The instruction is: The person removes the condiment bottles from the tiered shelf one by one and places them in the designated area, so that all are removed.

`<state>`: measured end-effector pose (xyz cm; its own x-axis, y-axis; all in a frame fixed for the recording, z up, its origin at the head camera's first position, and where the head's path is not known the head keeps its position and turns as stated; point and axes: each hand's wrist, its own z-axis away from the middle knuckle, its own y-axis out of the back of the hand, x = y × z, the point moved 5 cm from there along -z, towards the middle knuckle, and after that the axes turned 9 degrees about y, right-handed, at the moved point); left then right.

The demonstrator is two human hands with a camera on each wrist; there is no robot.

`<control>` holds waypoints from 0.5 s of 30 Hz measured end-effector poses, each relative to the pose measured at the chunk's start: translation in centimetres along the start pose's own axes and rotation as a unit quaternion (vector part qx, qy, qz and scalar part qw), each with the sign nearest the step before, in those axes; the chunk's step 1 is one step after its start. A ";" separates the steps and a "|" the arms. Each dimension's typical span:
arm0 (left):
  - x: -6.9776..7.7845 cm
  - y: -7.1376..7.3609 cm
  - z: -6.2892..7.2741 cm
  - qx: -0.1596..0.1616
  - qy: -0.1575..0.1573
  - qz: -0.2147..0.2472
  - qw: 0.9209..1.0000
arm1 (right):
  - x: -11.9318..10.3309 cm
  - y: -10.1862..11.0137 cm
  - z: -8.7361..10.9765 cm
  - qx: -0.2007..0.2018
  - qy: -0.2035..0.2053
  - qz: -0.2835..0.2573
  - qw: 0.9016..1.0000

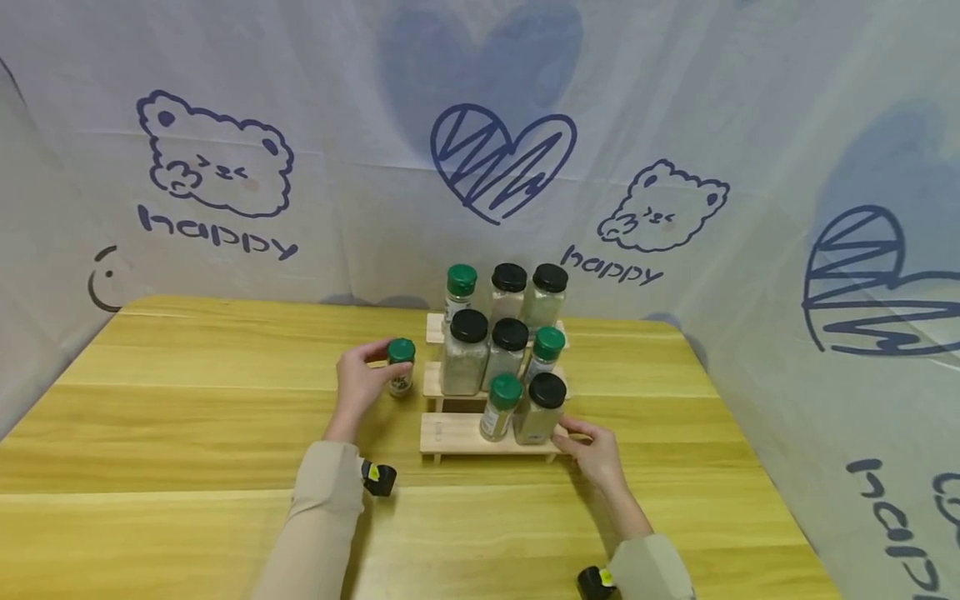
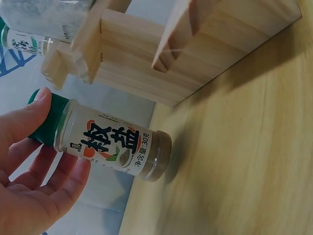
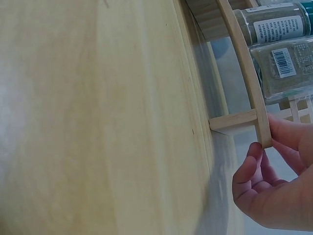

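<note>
My left hand grips a small spice jar by its green cap, left of a three-tier wooden spice rack. The jar has a white label with dark lettering and brown powder at its base; it stands upright, close over the table in the head view. At the rack's right end, my right hand pinches the edge of the lowest shelf between thumb and fingers. On that shelf, a green-capped jar sits beside a black-capped jar, with bare wood to their left.
The middle shelf bears two black-capped jars and a green-capped jar. On the top shelf are a green-capped jar and two black-capped jars. A wooden table lies beneath, with a printed white cloth hanging behind.
</note>
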<state>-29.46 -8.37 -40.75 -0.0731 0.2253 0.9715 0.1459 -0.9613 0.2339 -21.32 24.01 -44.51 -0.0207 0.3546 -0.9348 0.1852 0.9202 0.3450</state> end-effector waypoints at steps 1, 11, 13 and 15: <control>0.0 -0.1 -0.1 0.000 0.001 -0.001 1.000 | 0.0 0.0 0.0 0.001 0.000 0.000 1.000; -0.4 -0.7 -0.7 0.002 0.007 -0.012 1.000 | 0.2 0.1 0.0 -0.001 -0.011 -0.005 1.000; -0.4 -0.8 -0.8 0.003 0.010 -0.009 1.000 | 0.2 0.0 0.0 -0.001 -0.013 -0.006 1.000; -0.3 -0.9 -0.8 0.003 0.010 -0.009 1.000 | 0.2 0.1 0.0 0.000 -0.013 -0.006 1.000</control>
<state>-30.37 -7.73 -41.33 -0.0950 0.2391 0.9663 0.1503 -0.9562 0.2514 -21.30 24.14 -44.71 0.0030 0.3398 -0.9405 0.1855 0.9240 0.3344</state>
